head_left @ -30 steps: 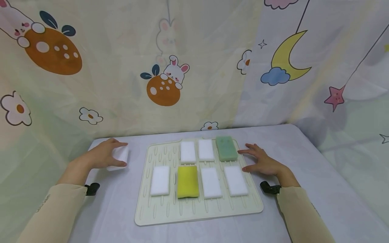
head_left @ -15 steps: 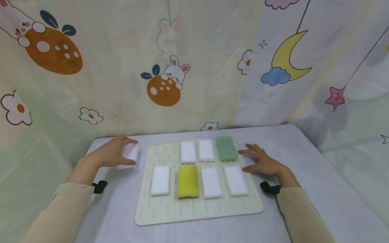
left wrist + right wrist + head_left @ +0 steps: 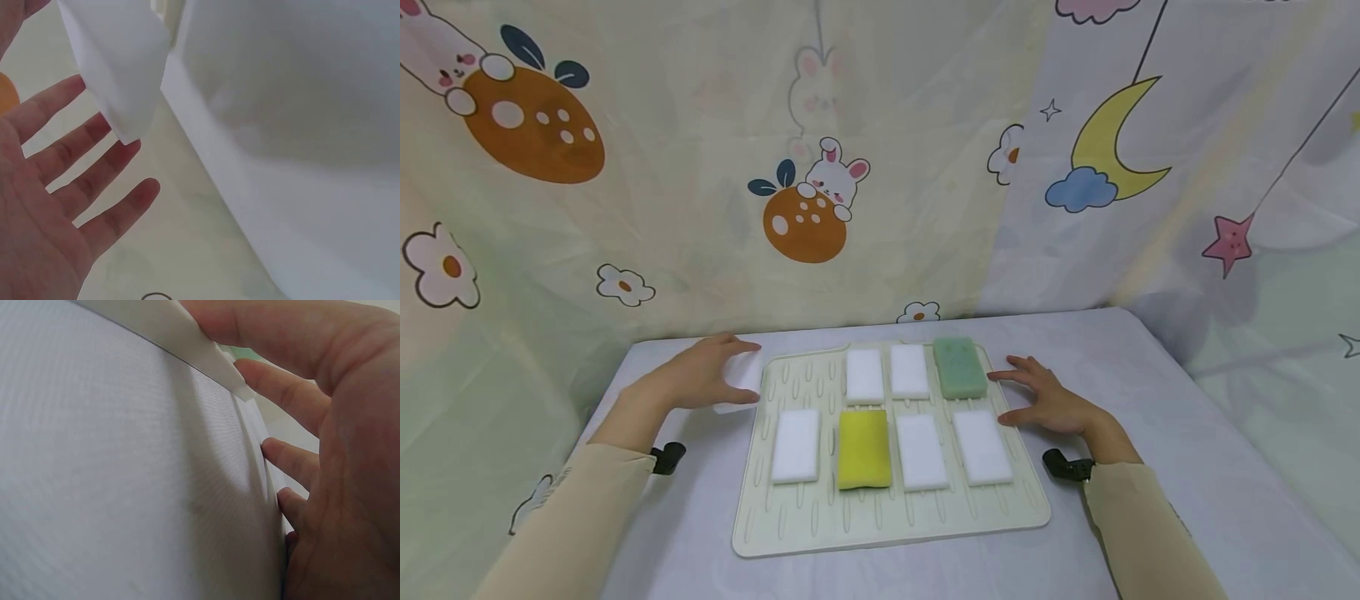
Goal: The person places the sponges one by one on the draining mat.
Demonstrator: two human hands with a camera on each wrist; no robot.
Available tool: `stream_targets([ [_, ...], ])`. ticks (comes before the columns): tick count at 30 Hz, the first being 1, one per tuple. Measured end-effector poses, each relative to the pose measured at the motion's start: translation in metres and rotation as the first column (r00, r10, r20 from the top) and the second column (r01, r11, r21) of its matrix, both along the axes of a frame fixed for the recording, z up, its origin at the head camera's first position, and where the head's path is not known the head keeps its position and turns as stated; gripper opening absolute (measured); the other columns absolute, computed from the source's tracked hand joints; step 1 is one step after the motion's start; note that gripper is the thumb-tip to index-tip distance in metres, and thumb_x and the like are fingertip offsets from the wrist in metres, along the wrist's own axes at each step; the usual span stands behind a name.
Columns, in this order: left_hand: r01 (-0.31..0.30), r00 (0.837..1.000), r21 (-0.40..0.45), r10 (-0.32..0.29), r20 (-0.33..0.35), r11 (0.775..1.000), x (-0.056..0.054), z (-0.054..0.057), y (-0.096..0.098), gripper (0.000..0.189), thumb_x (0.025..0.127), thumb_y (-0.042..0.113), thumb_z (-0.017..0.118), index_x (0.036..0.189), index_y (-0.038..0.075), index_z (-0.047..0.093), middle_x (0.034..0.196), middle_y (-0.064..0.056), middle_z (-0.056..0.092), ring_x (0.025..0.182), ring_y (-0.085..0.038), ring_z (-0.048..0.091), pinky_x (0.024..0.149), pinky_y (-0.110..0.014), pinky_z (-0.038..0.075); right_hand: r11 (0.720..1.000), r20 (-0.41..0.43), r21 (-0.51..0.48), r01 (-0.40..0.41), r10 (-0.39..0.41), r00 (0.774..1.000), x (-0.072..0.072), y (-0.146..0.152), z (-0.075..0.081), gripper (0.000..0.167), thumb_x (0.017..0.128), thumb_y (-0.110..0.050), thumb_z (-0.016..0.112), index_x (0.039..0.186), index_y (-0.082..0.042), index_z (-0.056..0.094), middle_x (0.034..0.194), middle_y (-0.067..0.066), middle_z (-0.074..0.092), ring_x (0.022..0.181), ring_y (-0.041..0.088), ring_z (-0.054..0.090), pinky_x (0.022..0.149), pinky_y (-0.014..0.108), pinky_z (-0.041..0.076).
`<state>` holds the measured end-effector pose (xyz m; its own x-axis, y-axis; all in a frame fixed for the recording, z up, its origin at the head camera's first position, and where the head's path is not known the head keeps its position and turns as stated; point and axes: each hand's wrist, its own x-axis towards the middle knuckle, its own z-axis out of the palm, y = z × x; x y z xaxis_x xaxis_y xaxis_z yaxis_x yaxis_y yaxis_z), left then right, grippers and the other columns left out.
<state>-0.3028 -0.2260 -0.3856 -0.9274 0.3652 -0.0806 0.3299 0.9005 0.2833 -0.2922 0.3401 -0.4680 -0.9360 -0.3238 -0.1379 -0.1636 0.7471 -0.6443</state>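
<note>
My left hand holds a flat white piece, thin and pointed at one corner like folded paper or cloth, between thumb and spread fingers. It is just left of the cream ridged drying mat. On the mat lie several white sponges, a yellow sponge and a green sponge. My right hand has its fingers spread at the mat's right edge, with thumb and index finger touching the rim in the right wrist view.
A white cloth covers the table. Behind it hangs a printed curtain with rabbits, flowers and a moon; it also closes off both sides. Each wrist carries a black strap.
My left hand has moved right with the white piece, up to the mat's left edge. The right hand, the sponges and the mat have stayed in place.
</note>
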Motion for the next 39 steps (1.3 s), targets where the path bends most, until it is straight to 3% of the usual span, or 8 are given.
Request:
stream_targets([
  [10,0.013,1.0,-0.01,-0.013,-0.004,1.0,-0.005,-0.004,0.021,0.089,0.08,0.051,0.086,0.153,0.01,0.052,0.143,-0.018,0.055,0.129,-0.037,0.054,0.108,-0.059,0.047,1.0,0.006,0.001,0.004,-0.004,1.0,0.0,0.0,-0.002,0.08,0.077,-0.042,0.089,0.149,-0.028,0.056,0.173,0.015,0.013,0.158,0.05,-0.008,0.113,0.085,0.003],
  [21,0.031,0.999,-0.042,-0.031,0.014,0.999,-0.008,-0.006,0.047,0.089,0.084,0.056,0.08,0.155,0.012,0.049,0.151,-0.019,0.051,0.137,-0.04,0.051,0.112,-0.061,0.044,1.0,0.01,0.003,0.004,-0.004,1.0,0.0,0.0,-0.001,0.08,0.078,-0.043,0.088,0.149,-0.028,0.055,0.173,0.015,0.012,0.158,0.05,-0.009,0.112,0.085,0.002],
  [30,0.062,0.998,-0.077,-0.06,0.033,0.995,-0.014,-0.015,0.06,0.089,0.085,0.059,0.078,0.155,0.013,0.049,0.155,-0.017,0.049,0.14,-0.039,0.051,0.114,-0.06,0.043,1.0,0.006,0.006,0.0,0.0,1.0,-0.001,0.001,-0.002,0.079,0.078,-0.043,0.088,0.149,-0.03,0.055,0.173,0.014,0.012,0.159,0.049,-0.008,0.113,0.085,0.004],
  [39,0.052,0.997,-0.079,-0.046,0.068,0.995,-0.019,-0.022,0.068,0.092,0.084,0.062,0.078,0.157,0.015,0.046,0.157,-0.014,0.047,0.14,-0.038,0.051,0.114,-0.059,0.043,1.0,0.003,-0.001,-0.007,0.007,1.0,-0.001,0.001,-0.002,0.079,0.079,-0.043,0.088,0.149,-0.029,0.054,0.173,0.015,0.012,0.159,0.049,-0.008,0.113,0.085,0.004],
])
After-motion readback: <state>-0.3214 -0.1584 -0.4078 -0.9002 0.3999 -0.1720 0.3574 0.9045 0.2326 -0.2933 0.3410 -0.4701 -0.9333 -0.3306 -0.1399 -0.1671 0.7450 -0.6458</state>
